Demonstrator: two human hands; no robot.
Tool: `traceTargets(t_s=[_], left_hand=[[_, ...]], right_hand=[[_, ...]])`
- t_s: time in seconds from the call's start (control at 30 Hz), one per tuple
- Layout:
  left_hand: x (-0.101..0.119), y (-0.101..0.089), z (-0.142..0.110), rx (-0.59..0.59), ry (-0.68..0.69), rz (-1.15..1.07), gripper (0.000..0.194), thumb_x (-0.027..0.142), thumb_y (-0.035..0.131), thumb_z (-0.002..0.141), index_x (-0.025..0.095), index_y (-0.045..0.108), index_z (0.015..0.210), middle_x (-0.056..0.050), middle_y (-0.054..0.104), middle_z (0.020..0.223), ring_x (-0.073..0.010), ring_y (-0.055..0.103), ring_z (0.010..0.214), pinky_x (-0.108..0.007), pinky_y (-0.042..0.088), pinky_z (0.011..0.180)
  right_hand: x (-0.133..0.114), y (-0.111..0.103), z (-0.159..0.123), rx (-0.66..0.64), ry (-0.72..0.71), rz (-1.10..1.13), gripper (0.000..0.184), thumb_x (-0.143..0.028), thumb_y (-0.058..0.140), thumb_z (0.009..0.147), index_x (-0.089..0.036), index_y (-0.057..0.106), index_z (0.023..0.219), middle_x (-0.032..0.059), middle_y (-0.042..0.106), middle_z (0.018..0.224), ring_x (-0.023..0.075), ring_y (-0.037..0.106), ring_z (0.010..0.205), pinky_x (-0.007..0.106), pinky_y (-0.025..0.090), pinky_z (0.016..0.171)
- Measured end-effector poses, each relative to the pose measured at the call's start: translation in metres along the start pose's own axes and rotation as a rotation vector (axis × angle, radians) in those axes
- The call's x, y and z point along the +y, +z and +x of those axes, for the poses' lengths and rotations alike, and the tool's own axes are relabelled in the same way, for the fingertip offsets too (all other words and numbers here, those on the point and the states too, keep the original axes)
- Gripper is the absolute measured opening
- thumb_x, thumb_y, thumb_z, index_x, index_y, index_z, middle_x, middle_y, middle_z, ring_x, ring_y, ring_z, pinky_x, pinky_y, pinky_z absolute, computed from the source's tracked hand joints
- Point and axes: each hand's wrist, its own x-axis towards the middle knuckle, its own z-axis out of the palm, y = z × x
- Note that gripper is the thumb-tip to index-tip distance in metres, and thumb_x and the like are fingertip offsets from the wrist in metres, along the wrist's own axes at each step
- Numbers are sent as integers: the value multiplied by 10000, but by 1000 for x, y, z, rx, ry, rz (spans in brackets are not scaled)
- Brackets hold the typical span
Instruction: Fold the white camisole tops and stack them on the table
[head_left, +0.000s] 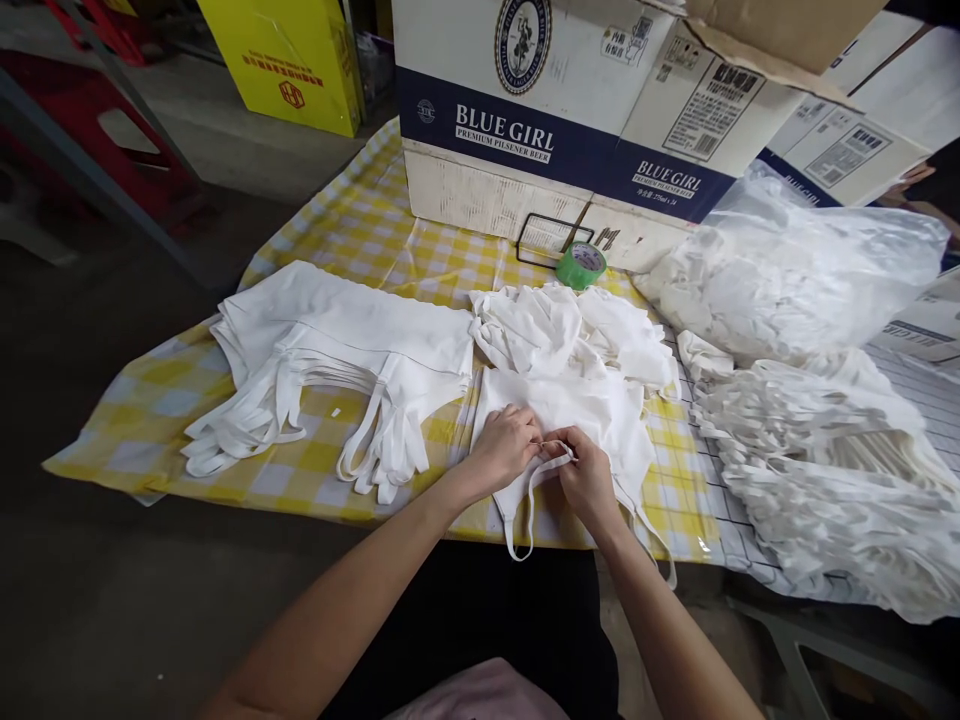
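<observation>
A white camisole-like garment with thin straps (592,398) lies spread at the table's front, its strap loops hanging past the edge. My left hand (511,440) rests on it, fingertips pinched at its neckline area. Close beside it, my right hand (586,474) is closed on a thin white strap (551,464). The fingertips of both hands nearly meet; the exact bit between the left ones is too small to make out. To the left lies a neat stack of white strappy garments (352,320). Behind my hands sits a crumpled pile of white garments (532,325).
A yellow checked cloth (292,460) covers the table. Green tape (581,265) and a black wire frame (536,240) stand before a large carton (510,180). At right are a plastic bag (810,270) and heaped white garments (832,470). A yellow box (285,60) stands behind.
</observation>
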Motion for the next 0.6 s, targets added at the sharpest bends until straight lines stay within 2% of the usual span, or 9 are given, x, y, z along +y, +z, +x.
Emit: traceTargets(t_s=[0.27,0.43,0.5,0.6], left_hand=[[0,0,-1,29,2,-51,192,269,522,846,192,675,759,-29,562,841,-175,468,833,-313,368,744],[3,-3,-3,25,-7,-109,177,228,528,831,196,685,754,-26,575,867,-179,483,866,-326,380,799],[2,-11,-8,-16,4,-157,158,203,534,813,195,686,770,-27,583,893,-179,502,887,-320,392,824],[-2,-31,-20,-128,48,-256,182,178,546,782,215,662,917,-17,583,1019,-168,536,940,-278,421,836]], right_hand=[[-1,-8,1,-14,-139,-289,233,-34,382,705,-194,536,773,14,546,785,149,510,703,247,368,645],[-1,-8,-15,-69,-205,-560,268,1,357,728,-195,525,800,26,524,804,141,480,632,241,323,551],[-8,-11,-27,-140,-242,-617,236,-42,368,787,-195,543,823,34,532,798,149,494,642,243,315,534],[-18,-30,-43,-409,-305,-488,208,-110,401,834,-214,575,878,25,569,804,147,536,681,230,364,578]])
